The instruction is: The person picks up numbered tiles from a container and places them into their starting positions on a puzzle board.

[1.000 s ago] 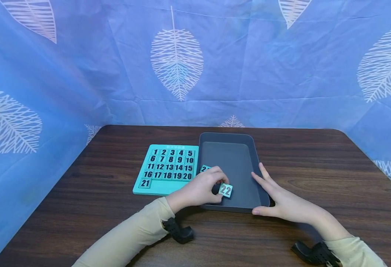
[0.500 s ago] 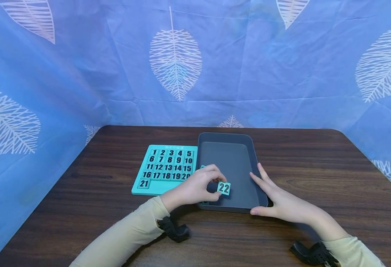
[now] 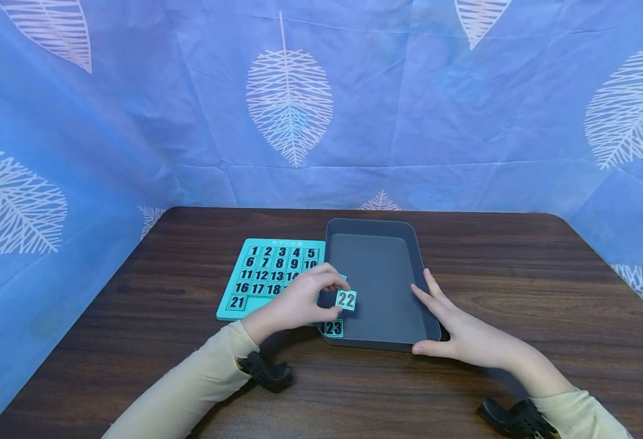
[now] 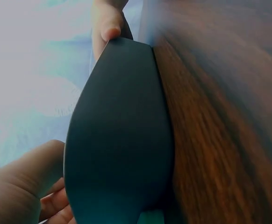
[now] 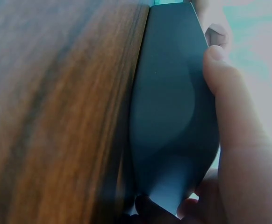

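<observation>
My left hand (image 3: pixel 294 302) pinches a square tile marked 22 (image 3: pixel 346 299) between thumb and fingers, above the left side of a dark grey tray (image 3: pixel 379 268). Below it a tile marked 23 (image 3: pixel 334 328) lies in the tray's near left corner. Another tile is mostly hidden behind the fingers. The turquoise number board (image 3: pixel 269 305), partly covered by my left hand, sits left of the tray, with 21 alone at the left of its bottom row. My right hand (image 3: pixel 466 332) touches the tray's near right corner, fingers fairly straight along the side and thumb at the front rim.
Everything stands on a dark wooden table (image 3: pixel 519 274). Behind it hangs a blue cloth (image 3: pixel 437 122) with white leaf prints. Each wrist wears a black strapped device (image 3: pixel 269 372). The tray's left wall adjoins the board's right edge.
My left hand has moved left with tile 22, from over the tray's middle toward the board, uncovering tile 23. The right hand stays at the tray.
</observation>
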